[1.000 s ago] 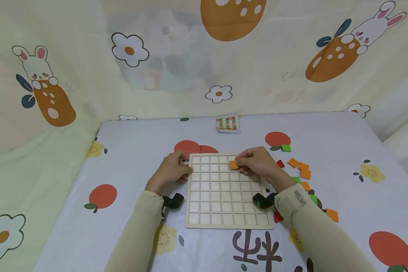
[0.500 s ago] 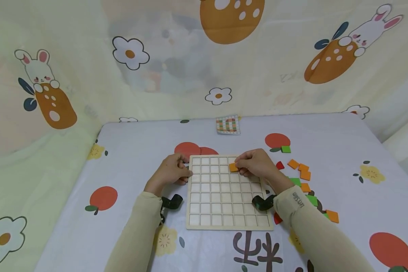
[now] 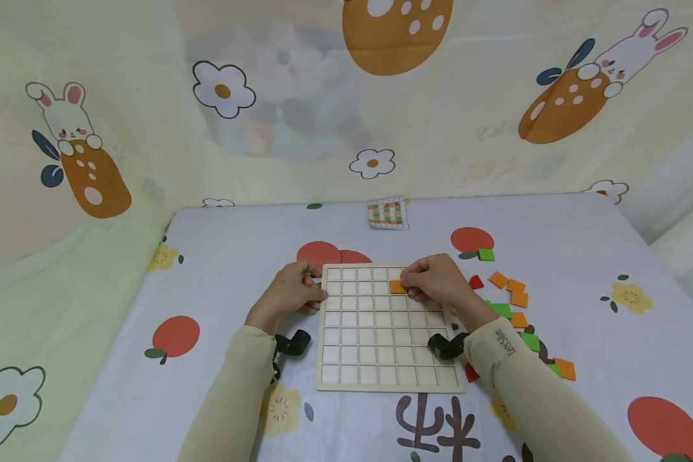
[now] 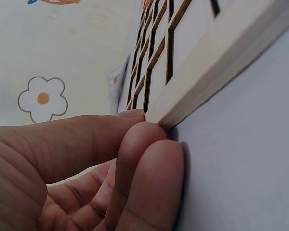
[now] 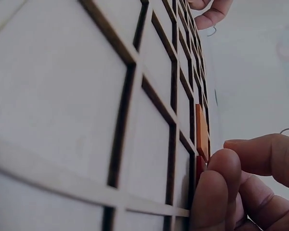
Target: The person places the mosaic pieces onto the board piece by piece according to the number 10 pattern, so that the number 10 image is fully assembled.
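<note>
We see the right hand's (image 3: 436, 277) bent fingers drawn close together at the right edge of an orange square tile (image 3: 396, 287); we cannot tell whether they pinch it or only rest against it. The tile lies over a cell of the wooden grid board (image 3: 389, 389), fifth from its left, second row from its far edge. The right wrist view shows a sliver of red (image 5: 199, 168) beside the fingertips, too hidden for us to name. We judge that lifting away carelessly could catch the tile's edge and tip it against a rib. The left hand (image 3: 289, 289) grips the board's left edge near the far corner; slackening there might let the light board slide on the smooth-looking tablecloth (image 3: 231, 250). The board is pale and matt, its thin ribs dark-sided. Beyond its right edge, flat orange tiles (image 3: 519, 299), green tiles (image 3: 501, 310) and a red curved-edged piece (image 3: 476, 282) lie loose, where the soft beige sleeve (image 3: 531, 378) could sweep some astray. Past its far edge lies a creased, chequered paper card (image 3: 388, 213).
</note>
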{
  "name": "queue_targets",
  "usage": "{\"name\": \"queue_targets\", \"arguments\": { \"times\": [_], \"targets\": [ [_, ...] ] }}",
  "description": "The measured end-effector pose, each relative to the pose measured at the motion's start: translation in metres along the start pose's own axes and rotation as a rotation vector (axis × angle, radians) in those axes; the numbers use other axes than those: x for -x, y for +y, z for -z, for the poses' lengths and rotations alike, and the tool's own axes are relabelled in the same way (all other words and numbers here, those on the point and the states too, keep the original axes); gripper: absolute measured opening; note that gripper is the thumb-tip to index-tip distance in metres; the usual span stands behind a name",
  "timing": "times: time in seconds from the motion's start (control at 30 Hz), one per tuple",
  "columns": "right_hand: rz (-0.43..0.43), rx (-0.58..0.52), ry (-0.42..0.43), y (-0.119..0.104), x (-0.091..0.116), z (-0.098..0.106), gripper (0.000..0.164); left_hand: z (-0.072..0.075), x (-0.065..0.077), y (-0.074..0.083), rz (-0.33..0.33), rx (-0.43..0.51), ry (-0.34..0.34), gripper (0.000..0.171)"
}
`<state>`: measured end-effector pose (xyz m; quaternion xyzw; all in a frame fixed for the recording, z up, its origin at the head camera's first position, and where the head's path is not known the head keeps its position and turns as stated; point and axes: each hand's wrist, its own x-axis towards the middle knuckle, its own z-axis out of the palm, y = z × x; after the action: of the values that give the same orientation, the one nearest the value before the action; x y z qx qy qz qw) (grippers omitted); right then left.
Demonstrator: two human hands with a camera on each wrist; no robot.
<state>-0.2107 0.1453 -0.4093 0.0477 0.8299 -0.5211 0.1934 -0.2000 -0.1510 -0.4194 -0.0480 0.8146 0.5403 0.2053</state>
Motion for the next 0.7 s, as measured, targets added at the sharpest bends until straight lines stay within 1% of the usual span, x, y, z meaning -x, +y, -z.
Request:
{"name": "queue_targets", "arguments": {
  "times": [0.13, 0.3, 0.4, 0.47, 0.53, 0.7],
  "targets": [
    [-0.004, -0.011, 0.002, 0.002, 0.001, 0.001, 0.019, -0.001, 0.0, 0.0, 0.001, -0.012, -0.004, 0.04],
    [0.008, -0.077, -0.02, 0.003, 0.001, 0.002, 0.023, 0.0, 0.0, -0.002, -0.004, -0.022, 0.005, 0.041],
    [0.03, -0.112, -0.027, 0.004, 0.005, 0.008, 0.027, 0.0, 0.001, -0.002, -0.006, -0.022, 0.0, 0.041],
    [0.037, -0.12, -0.021, 0.006, 0.009, 0.018, 0.031, 0.0, 0.002, -0.001, -0.007, -0.02, -0.002, 0.041],
    [0.035, -0.114, -0.002, 0.01, 0.014, 0.033, 0.033, -0.001, 0.001, 0.0, -0.011, -0.019, -0.002, 0.041],
    [-0.018, -0.042, 0.074, 0.026, 0.022, 0.073, 0.036, -0.003, 0.001, 0.002, -0.014, -0.022, -0.006, 0.04]
  ]
}}
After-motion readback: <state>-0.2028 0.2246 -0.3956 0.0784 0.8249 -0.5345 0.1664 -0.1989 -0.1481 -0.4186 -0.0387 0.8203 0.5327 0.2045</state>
